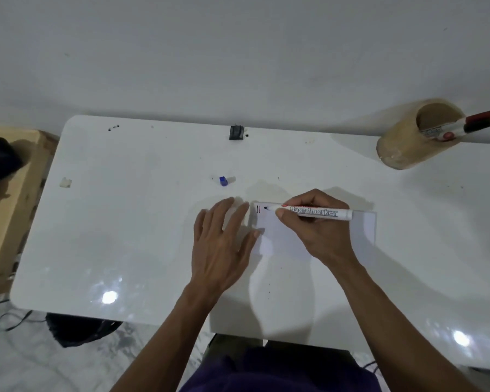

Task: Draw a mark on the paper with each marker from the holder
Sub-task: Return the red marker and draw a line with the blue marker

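Note:
A white sheet of paper (362,227) lies on the white table (130,222). My right hand (314,230) grips an uncapped white board marker (320,212), its dark tip touching the paper's top left corner beside two short vertical marks (258,209). My left hand (221,244) rests flat, fingers spread, on the table at the paper's left edge. A blue marker cap (223,181) stands on the table behind my left hand. At the back right, a tan cylindrical holder (402,148) holds two capped markers, one red (481,116) and one black (478,126).
A small black clip (236,132) sits at the table's far edge against the grey wall. A scrap of tape (65,182) lies at the left. A wooden crate (12,199) stands left of the table, a dark bag (77,329) below on the floor.

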`<state>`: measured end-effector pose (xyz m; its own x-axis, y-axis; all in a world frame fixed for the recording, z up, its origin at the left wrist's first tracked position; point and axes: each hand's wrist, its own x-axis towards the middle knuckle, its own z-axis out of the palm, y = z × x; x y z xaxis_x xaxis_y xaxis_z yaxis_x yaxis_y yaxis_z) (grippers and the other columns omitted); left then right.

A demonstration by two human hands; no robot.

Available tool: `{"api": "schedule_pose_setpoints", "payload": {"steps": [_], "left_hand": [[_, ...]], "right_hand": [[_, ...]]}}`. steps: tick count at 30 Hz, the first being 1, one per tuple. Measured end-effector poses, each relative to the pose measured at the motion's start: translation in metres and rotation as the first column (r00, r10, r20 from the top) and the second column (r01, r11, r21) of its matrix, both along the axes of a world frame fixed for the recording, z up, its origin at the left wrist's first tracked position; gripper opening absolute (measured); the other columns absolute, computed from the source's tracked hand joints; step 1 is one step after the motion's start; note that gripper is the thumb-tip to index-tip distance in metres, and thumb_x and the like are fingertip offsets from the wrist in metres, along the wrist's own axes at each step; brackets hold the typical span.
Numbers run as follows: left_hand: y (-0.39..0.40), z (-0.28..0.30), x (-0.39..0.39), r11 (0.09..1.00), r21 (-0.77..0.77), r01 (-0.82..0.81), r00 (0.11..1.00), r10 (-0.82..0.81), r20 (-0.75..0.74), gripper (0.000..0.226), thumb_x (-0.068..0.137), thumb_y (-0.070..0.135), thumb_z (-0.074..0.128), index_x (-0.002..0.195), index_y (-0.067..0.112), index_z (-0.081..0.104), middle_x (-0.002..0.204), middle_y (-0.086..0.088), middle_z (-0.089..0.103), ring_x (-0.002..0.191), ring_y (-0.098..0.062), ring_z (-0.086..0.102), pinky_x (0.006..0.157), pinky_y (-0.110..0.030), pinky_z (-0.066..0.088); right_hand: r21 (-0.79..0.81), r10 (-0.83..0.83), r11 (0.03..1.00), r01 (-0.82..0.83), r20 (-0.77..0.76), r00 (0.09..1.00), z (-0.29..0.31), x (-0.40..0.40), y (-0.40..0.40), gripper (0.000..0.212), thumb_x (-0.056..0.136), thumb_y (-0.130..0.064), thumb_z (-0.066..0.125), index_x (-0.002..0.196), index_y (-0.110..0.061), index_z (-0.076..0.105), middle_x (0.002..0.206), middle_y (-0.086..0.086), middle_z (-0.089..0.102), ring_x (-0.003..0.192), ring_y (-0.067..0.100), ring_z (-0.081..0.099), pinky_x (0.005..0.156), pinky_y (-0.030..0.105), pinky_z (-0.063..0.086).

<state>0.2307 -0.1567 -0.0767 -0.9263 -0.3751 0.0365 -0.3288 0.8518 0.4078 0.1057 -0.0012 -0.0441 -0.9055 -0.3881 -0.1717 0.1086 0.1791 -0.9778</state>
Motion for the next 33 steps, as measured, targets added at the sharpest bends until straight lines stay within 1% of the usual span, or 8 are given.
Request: {"api": "schedule_pose_setpoints", "payload": {"steps": [2, 6, 10, 14, 21, 24, 29, 33], "left_hand": [[-0.001, -0.004, 0.000, 0.999, -0.051, 0.011, 0.999, -0.009, 0.051, 0.055, 0.096, 0.054, 0.053, 0.142, 0.023, 0.048, 0.148, -0.011, 0.052, 0.138, -0.030, 0.047, 0.111, -0.056, 0.036], [-0.001, -0.012, 0.003, 0.993, -0.120, 0.018, 0.988, 0.000, 0.153, 0.063, 0.099, 0.062, 0.036, 0.153, 0.030, 0.035, 0.161, -0.008, 0.036, 0.151, -0.026, 0.029, 0.121, -0.057, 0.021], [0.001, -0.015, 0.005, 0.986, -0.165, 0.026, 0.982, 0.006, 0.191, 0.065, 0.100, 0.063, 0.026, 0.156, 0.030, 0.026, 0.166, -0.006, 0.024, 0.155, -0.024, 0.016, 0.124, -0.055, 0.013], [0.002, -0.018, 0.005, 0.982, -0.187, 0.019, 0.987, 0.012, 0.160, 0.065, 0.100, 0.062, 0.030, 0.156, 0.028, 0.029, 0.166, -0.006, 0.024, 0.155, -0.024, 0.015, 0.123, -0.056, 0.015], [0.001, -0.022, 0.006, 0.979, -0.204, 0.014, 0.989, 0.017, 0.149, 0.067, 0.099, 0.063, 0.033, 0.156, 0.028, 0.029, 0.166, -0.006, 0.024, 0.156, -0.024, 0.015, 0.123, -0.057, 0.015], [0.001, -0.022, 0.006, 0.980, -0.201, 0.008, 0.990, 0.020, 0.138, 0.067, 0.099, 0.063, 0.033, 0.156, 0.028, 0.029, 0.166, -0.006, 0.024, 0.155, -0.024, 0.015, 0.123, -0.057, 0.015], [0.001, -0.023, 0.006, 0.979, -0.204, 0.006, 0.994, 0.017, 0.106, 0.067, 0.098, 0.062, 0.035, 0.155, 0.027, 0.032, 0.165, -0.007, 0.027, 0.155, -0.025, 0.018, 0.123, -0.057, 0.016], [0.001, -0.023, 0.006, 0.979, -0.206, 0.000, 0.995, 0.021, 0.100, 0.066, 0.098, 0.062, 0.036, 0.154, 0.027, 0.033, 0.165, -0.007, 0.028, 0.155, -0.025, 0.019, 0.122, -0.058, 0.017]], "right_hand": [[0.030, -0.013, 0.999, 0.013, -0.008, 1.000, -0.008, -0.001, -0.003, 0.015, 0.077, -0.002, 0.086, 0.078, -0.002, 0.072, 0.077, 0.010, 0.076, 0.067, 0.014, 0.069, 0.062, 0.024, 0.053], [0.060, -0.022, 0.998, 0.024, -0.029, 0.999, -0.018, -0.001, -0.005, 0.015, 0.077, -0.007, 0.087, 0.078, -0.004, 0.073, 0.076, 0.007, 0.076, 0.068, 0.014, 0.070, 0.062, 0.024, 0.054], [0.076, -0.036, 0.996, 0.039, -0.035, 0.999, -0.020, 0.000, -0.006, 0.015, 0.077, -0.009, 0.087, 0.078, -0.005, 0.073, 0.076, 0.005, 0.076, 0.068, 0.012, 0.070, 0.062, 0.022, 0.054], [0.093, -0.046, 0.994, 0.050, -0.046, 0.998, -0.021, 0.000, -0.008, 0.015, 0.077, -0.011, 0.087, 0.078, -0.005, 0.074, 0.078, 0.005, 0.077, 0.071, 0.021, 0.073, 0.064, 0.032, 0.057], [0.130, -0.044, 0.990, 0.049, -0.041, 0.998, -0.022, -0.001, -0.009, 0.014, 0.077, -0.013, 0.087, 0.077, -0.008, 0.074, 0.076, 0.003, 0.077, 0.071, 0.021, 0.073, 0.065, 0.039, 0.059], [0.138, -0.035, 0.990, 0.040, -0.040, 0.999, -0.023, -0.001, -0.010, 0.015, 0.077, -0.012, 0.087, 0.074, -0.009, 0.073, 0.073, 0.002, 0.076, 0.069, 0.021, 0.072, 0.062, 0.038, 0.057], [0.148, -0.002, 0.989, 0.009, -0.049, 0.999, -0.024, -0.002, -0.008, 0.016, 0.076, -0.009, 0.087, 0.072, -0.007, 0.072, 0.069, 0.001, 0.075, 0.062, 0.011, 0.068, 0.057, 0.026, 0.053], [0.137, 0.011, 0.991, -0.003, -0.057, 0.998, -0.024, -0.002, -0.008, 0.017, 0.075, -0.007, 0.088, 0.071, -0.006, 0.071, 0.070, 0.005, 0.075, 0.063, 0.019, 0.069, 0.057, 0.026, 0.052]]}}
